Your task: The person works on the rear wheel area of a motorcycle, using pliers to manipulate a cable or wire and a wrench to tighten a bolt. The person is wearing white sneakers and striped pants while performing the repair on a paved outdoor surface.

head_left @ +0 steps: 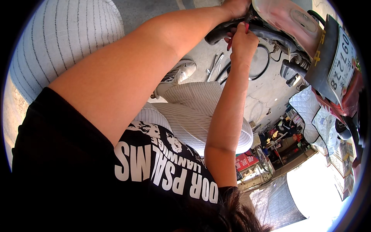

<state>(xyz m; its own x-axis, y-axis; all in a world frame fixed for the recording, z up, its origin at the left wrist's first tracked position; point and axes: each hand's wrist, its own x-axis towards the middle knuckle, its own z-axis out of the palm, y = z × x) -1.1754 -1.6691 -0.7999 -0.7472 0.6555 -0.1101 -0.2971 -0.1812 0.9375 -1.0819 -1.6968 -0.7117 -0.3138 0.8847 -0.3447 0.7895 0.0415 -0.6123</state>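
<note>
My right hand (245, 43) is closed around a red-handled tool (230, 43). Its working end is hidden among dark parts, so I cannot tell its exact kind. Just beyond it, my left hand (236, 7) reaches to the same spot at the top edge of the view; its fingers are mostly hidden behind dark parts. Both hands are at a black tyre (213, 37) under the faded red and white body (288, 19) of a scooter. The tyre's far side is out of sight.
Silver metal hand tools (215, 66) lie on the concrete floor near my shoe (181, 72). A black tube loop (266, 66) lies beside my right forearm. The scooter's licence plate (341, 63) and a quilted cover (305, 108) are at the right. Cluttered shop goods (280, 133) stand farther off.
</note>
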